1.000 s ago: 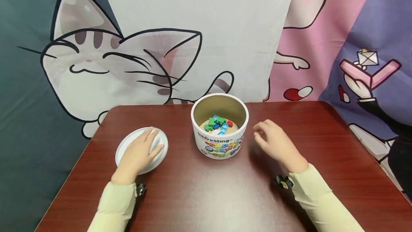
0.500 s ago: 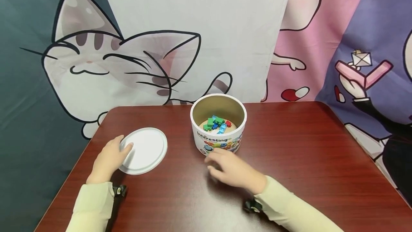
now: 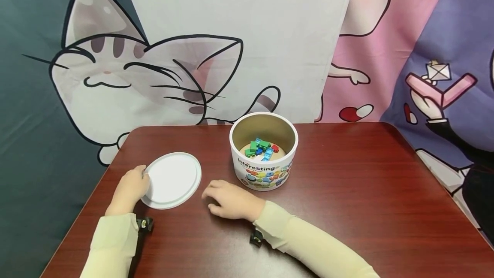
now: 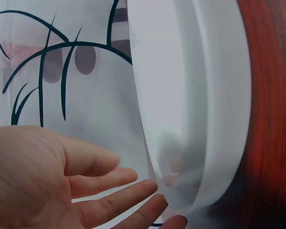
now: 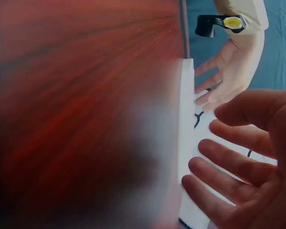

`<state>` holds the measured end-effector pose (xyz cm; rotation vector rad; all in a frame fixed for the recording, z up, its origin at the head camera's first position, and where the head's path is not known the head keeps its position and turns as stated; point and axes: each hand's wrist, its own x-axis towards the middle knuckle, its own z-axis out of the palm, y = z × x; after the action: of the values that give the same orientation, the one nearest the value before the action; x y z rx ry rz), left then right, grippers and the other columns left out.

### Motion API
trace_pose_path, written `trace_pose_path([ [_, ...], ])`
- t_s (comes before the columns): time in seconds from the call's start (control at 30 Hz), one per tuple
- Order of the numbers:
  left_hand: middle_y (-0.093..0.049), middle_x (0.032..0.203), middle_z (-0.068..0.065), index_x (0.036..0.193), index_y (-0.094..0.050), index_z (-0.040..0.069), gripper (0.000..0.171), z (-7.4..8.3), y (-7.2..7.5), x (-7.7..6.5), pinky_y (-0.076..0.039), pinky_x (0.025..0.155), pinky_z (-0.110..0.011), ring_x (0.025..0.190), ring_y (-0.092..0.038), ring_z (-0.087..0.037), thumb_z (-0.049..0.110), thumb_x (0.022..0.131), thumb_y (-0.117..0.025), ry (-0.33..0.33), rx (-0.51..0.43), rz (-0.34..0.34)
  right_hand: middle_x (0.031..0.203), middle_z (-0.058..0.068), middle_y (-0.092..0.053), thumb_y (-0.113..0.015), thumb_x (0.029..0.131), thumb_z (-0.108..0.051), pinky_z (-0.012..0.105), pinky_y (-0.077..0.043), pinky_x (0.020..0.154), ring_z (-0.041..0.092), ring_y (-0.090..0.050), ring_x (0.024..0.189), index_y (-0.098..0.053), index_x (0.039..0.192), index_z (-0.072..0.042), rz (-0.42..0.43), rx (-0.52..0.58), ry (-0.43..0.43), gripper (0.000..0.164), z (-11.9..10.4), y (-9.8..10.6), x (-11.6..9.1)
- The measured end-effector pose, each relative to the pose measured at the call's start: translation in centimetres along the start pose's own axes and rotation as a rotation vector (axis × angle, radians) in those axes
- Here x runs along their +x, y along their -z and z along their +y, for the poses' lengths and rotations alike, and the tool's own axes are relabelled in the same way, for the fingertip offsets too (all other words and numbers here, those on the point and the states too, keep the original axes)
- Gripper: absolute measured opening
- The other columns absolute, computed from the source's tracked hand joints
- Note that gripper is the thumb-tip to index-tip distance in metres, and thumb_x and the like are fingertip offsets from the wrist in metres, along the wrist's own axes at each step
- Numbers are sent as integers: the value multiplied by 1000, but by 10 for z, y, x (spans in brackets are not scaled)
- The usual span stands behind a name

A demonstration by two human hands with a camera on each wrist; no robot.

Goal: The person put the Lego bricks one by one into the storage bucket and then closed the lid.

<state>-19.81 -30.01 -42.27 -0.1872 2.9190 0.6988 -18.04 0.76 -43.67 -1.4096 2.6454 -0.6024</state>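
Note:
A round white lid (image 3: 173,179) lies flat on the left of the table. At its left edge is my left hand (image 3: 129,188), its fingers loosely extended in the left wrist view, fingertips (image 4: 159,202) close to the rim; whether they touch it I cannot tell. My right hand (image 3: 233,200) hovers low to the right of the lid, fingers relaxed and holding nothing. In the right wrist view the lid's edge (image 5: 186,119) shows beyond my right fingers (image 5: 229,160). Behind that hand stands a white round tub (image 3: 262,179) printed "Interesting", with several small toy blocks (image 3: 264,145) inside.
The dark red wooden table (image 3: 347,175) has its far edge just behind the tub. A cloth backdrop with cartoon drawings (image 3: 289,33) hangs behind it. Both wrists carry small black devices (image 3: 144,224).
My left hand has moved off the lid's top to its left edge. My right hand has travelled left from beside the tub, past its front, toward the lid. Lid and tub stay put.

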Motion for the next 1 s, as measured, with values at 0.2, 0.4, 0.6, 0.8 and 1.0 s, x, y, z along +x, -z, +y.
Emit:
trace_pose_path([
  [0.2, -39, 135, -49, 140, -36, -24, 48, -1, 1, 4, -43, 101, -68, 124, -43, -62, 0, 99, -34, -3, 27, -24, 134, 3, -58, -67, 95, -19, 22, -42, 108, 17, -55, 123, -62, 136, -14, -81, -128, 19, 42, -7, -7, 21],
  [0.4, -36, 140, -48, 141, -34, -24, 50, -6, 0, 7, -43, 103, -66, 127, -41, -60, -7, 94, -38, 16, 4, -61, 134, 1, -56, -68, 94, -22, 24, -46, 104, 18, -56, 117, -60, 137, -16, -102, -211, -1, 44, -12, -14, 33],
  [0.6, -41, 138, -46, 140, -38, -23, 49, -10, -1, 10, -44, 101, -66, 126, -43, -60, -10, 93, -43, -12, 20, -39, 121, 0, -58, -69, 94, -25, 23, -49, 93, 17, -56, 104, -63, 129, -17, -104, -231, -34, 37, -16, -15, 37],
  [0.8, -46, 133, -45, 135, -44, -23, 48, -10, -2, 9, -46, 99, -66, 122, -46, -60, -6, 91, -49, -33, 42, -35, 108, -3, -58, -68, 95, -27, 23, -49, 88, 16, -54, 97, -67, 120, -19, -66, -264, -20, 26, -18, -15, 36],
  [1.0, -47, 131, -46, 134, -45, -23, 50, -5, -5, 5, -48, 96, -65, 119, -49, -59, -7, 87, -51, -47, 39, -32, 100, -5, -59, -68, 95, -28, 22, -50, 81, 15, -53, 91, -71, 110, -21, -32, -312, -31, 18, -18, -15, 33],
])
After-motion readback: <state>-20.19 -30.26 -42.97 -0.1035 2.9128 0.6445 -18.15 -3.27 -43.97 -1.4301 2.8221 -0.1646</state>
